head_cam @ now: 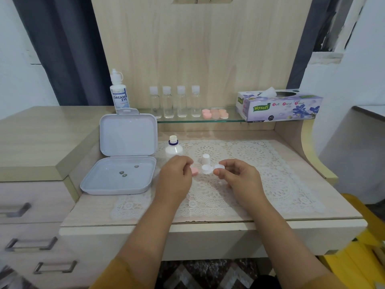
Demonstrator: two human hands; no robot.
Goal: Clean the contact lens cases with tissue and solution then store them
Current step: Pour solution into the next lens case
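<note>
Right hand (239,176) pinching white cap (219,166); left hand (176,174) curled, grip unclear (uncapped bottle (174,148) at 11 o'clock, tip risk).

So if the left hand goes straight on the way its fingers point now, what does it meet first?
Most likely the pink lid lying just past the left hand and its fingertips, then the white lens case. Depth is hard to judge, so the hand might pass above them.

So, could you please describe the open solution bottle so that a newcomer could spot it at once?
Start at the open white storage box on the left of the desk. Just right of its hinge, at the lace mat's back corner, stands the open solution bottle. Unlike the capped bottles on the glass shelf, it has no cap.
</note>
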